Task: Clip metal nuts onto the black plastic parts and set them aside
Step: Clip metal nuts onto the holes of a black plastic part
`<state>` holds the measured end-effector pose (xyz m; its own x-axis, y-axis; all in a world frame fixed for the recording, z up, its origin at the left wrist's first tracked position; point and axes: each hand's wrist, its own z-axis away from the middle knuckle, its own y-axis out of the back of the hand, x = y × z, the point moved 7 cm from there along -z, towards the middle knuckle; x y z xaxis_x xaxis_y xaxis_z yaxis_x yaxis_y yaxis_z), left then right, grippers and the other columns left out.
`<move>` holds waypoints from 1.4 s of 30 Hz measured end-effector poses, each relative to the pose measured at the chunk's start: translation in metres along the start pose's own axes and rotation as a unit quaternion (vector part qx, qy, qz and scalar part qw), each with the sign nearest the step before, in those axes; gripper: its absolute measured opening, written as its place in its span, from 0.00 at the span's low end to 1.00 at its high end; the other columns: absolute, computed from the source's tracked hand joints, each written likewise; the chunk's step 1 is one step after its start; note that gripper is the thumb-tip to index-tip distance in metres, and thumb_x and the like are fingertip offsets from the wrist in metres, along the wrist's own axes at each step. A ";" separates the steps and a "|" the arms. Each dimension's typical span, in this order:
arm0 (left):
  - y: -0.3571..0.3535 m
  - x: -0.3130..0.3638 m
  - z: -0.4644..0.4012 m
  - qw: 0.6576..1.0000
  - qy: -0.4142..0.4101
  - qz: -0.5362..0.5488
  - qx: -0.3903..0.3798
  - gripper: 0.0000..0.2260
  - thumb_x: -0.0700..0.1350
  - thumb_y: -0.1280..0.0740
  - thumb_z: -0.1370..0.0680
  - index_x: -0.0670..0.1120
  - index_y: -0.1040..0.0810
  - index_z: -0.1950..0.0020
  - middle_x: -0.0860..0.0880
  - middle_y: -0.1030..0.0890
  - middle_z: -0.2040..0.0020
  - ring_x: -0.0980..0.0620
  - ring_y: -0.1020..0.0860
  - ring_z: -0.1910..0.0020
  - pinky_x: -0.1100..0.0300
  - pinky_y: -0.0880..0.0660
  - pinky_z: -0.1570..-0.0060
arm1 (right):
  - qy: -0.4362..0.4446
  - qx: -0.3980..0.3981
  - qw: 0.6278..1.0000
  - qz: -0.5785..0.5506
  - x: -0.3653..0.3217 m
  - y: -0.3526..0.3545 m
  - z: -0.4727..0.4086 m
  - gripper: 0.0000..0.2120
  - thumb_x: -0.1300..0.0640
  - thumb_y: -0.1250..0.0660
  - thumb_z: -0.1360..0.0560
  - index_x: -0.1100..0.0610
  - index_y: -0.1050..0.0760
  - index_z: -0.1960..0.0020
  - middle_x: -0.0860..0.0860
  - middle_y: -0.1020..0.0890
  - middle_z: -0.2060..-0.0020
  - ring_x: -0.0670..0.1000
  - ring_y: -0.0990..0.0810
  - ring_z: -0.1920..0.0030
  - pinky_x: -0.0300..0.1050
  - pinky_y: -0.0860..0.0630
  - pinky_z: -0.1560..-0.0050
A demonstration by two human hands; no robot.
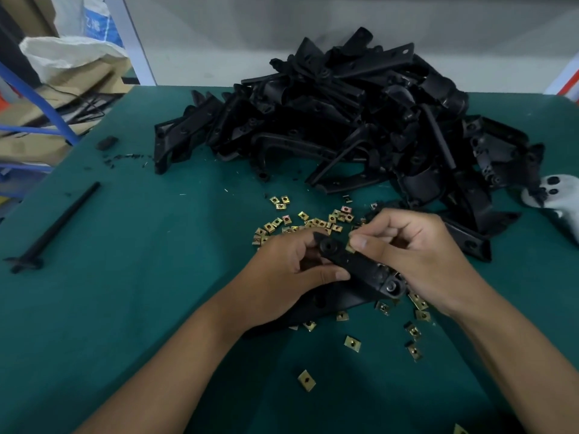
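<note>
A: Hands?
B: A black plastic part [357, 267] is being gripped by the left hand [291, 274], thumb curled over its near edge, fingers wrapped behind. It is being held just above the green mat [141, 277], near the front middle.

A: Right hand?
B: A metal nut [350, 247] is being pinched by the right hand [416, 255] between thumb and forefinger, and is being pressed against the part's edge beside a round hole. Whether it is fully seated cannot be told.

A: Other nuts?
B: Loose nuts [313, 222] are being left scattered on the mat behind and around both hands, some touching.

A: Background?
B: A big pile of black parts [360, 120] is being kept at the back of the mat. A black rod [59, 223] is lying well apart at the left. A white glove [560, 195] is lying at the right edge, beside the pile.
</note>
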<state>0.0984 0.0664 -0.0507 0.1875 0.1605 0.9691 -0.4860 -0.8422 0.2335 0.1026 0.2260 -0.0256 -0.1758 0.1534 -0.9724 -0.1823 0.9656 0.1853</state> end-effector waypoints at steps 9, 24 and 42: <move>0.001 0.000 -0.001 1.000 -0.008 0.002 0.020 0.09 0.45 0.26 0.23 0.57 0.23 0.51 0.57 0.15 0.56 0.60 0.17 0.55 0.69 0.25 0.55 | -0.047 0.003 0.999 0.009 0.004 -0.001 0.001 0.08 0.46 0.28 0.27 0.49 0.14 0.55 0.46 0.13 0.60 0.43 0.15 0.58 0.32 0.23 0.57; 0.007 -0.002 -0.002 0.998 0.006 0.045 0.042 0.14 0.42 0.27 0.22 0.58 0.24 0.41 0.52 0.14 0.53 0.58 0.17 0.56 0.68 0.24 0.55 | -0.065 0.009 0.997 -0.049 0.011 0.001 -0.003 0.09 0.47 0.25 0.28 0.48 0.15 0.49 0.45 0.14 0.50 0.46 0.15 0.50 0.39 0.21 0.51; 0.041 0.007 0.008 0.970 -0.025 -0.039 0.237 0.26 0.64 0.21 0.40 0.61 0.28 0.47 0.58 0.14 0.57 0.53 0.15 0.62 0.61 0.19 0.61 | -0.048 0.029 0.992 -0.110 0.012 0.010 -0.007 0.14 0.55 0.31 0.24 0.55 0.26 0.39 0.54 0.13 0.47 0.45 0.18 0.57 0.33 0.28 0.64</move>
<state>0.0871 0.0289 -0.0346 0.2550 0.2172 0.9422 -0.0244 -0.9727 0.2308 0.0922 0.2363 -0.0345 -0.0453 -0.0463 -0.9979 -0.1493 0.9880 -0.0390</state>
